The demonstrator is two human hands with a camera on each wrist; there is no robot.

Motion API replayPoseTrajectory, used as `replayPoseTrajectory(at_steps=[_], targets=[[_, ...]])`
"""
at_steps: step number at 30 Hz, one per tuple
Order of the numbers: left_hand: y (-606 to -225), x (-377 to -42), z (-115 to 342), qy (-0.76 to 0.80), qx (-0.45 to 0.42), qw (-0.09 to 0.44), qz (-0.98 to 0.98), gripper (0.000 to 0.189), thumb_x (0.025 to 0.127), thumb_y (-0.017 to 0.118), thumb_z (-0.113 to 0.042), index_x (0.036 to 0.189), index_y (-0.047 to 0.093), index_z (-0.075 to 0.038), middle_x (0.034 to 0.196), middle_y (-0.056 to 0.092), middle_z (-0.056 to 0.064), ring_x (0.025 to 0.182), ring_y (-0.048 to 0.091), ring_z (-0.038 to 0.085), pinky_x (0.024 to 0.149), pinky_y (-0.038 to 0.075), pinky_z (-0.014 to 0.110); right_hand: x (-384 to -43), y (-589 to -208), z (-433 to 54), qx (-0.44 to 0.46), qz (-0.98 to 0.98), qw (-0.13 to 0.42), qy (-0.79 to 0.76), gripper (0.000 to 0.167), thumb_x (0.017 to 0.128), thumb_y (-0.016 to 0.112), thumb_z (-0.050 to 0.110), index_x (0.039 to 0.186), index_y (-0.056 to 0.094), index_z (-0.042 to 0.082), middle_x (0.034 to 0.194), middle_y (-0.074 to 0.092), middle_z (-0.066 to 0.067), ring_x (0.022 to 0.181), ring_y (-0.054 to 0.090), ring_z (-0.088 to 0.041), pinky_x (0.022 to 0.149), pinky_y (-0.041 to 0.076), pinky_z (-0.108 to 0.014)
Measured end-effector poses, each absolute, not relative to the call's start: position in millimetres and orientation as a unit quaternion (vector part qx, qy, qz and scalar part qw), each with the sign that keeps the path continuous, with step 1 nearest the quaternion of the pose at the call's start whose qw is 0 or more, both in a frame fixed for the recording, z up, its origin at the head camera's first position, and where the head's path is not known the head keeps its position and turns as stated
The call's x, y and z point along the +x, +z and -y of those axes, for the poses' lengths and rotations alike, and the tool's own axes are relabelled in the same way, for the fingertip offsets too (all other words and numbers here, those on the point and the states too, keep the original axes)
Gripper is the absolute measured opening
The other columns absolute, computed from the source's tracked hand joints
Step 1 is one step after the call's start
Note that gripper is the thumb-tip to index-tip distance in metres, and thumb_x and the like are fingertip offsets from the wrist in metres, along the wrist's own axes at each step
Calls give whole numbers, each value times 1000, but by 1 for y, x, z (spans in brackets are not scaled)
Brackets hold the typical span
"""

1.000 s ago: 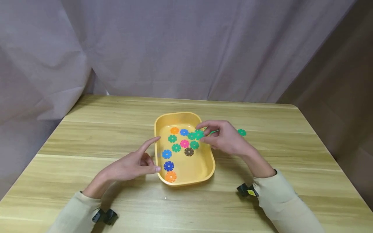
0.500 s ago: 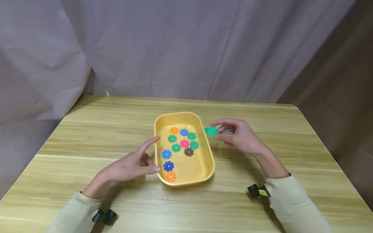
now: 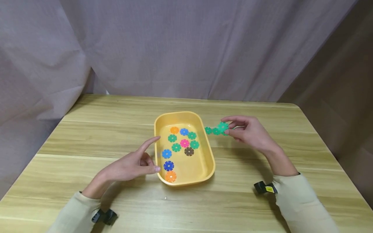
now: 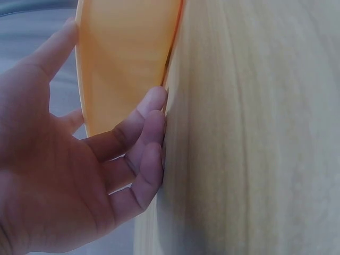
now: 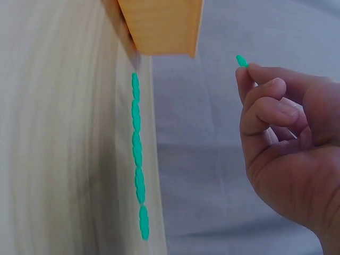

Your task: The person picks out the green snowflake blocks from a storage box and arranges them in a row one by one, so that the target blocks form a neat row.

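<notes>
In the head view my right hand [image 3: 247, 131] pinches a green snowflake-shaped plastic disc [image 3: 223, 127] between thumb and fingers. It holds the disc above the table, right of a yellow tray [image 3: 209, 158]. Below it lies a row of green discs [image 3: 208, 130], partly hidden by the hand; the right wrist view shows several of these discs [image 5: 137, 149] end to end. My left hand [image 3: 131, 165] touches the tray's left rim with thumb and index finger extended. Its other fingers [image 4: 151, 170] rest low beside the tray's outer wall in the left wrist view.
Inside the tray lie several loose discs, among them orange [image 3: 171, 176], dark blue [image 3: 168, 166], pink [image 3: 185, 143], brown [image 3: 189, 151] and green [image 3: 176, 147] ones. A wooden table [image 3: 116, 136] bears everything. A grey curtain [image 3: 151, 48] hangs behind it.
My right hand has lifted the green disc out over the tray's right rim and carried it rightward above the row. More of the row shows now. The left hand and tray have stayed put.
</notes>
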State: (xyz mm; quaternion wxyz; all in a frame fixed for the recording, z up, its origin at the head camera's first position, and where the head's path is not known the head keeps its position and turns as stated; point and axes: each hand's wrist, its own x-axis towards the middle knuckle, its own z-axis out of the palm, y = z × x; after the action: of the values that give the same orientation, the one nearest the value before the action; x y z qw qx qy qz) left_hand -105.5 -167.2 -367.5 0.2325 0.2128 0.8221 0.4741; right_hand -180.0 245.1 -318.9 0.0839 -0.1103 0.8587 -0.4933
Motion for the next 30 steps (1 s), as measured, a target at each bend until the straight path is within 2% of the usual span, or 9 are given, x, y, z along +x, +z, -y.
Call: replayPoseTrajectory(at_steps=[7,14,21,30], targets=[[-367,-105,167,474,209,235,-822,103,99,77,-35,171,4,-29,97,70,8,86,68,23,78,55,29,-185,-318,-259,-93,-855,79,-504,44,96,78,12,138,67,5,94,69,3,56,50,-7,49,41,-24],[-367,-105,167,471,210,233,-825,103,98,77,-35,171,4,-28,96,71,8,85,68,23,78,55,29,-191,-318,-277,-79,-866,55,-491,40,97,77,14,136,68,8,93,68,7,56,51,-6,50,45,-25],[-366,-105,167,475,209,232,-823,103,98,77,-35,171,5,-28,96,70,8,85,68,23,77,55,29,-195,-319,-296,-68,-860,48,-503,37,98,76,10,134,69,12,90,66,8,58,51,-5,50,43,-23],[-367,-105,168,477,216,230,-820,104,98,77,-34,171,3,-27,96,70,8,84,69,24,75,56,29,-203,-326,-313,-63,-884,53,-460,43,99,73,10,140,62,2,86,63,5,56,48,-9,51,42,-28]])
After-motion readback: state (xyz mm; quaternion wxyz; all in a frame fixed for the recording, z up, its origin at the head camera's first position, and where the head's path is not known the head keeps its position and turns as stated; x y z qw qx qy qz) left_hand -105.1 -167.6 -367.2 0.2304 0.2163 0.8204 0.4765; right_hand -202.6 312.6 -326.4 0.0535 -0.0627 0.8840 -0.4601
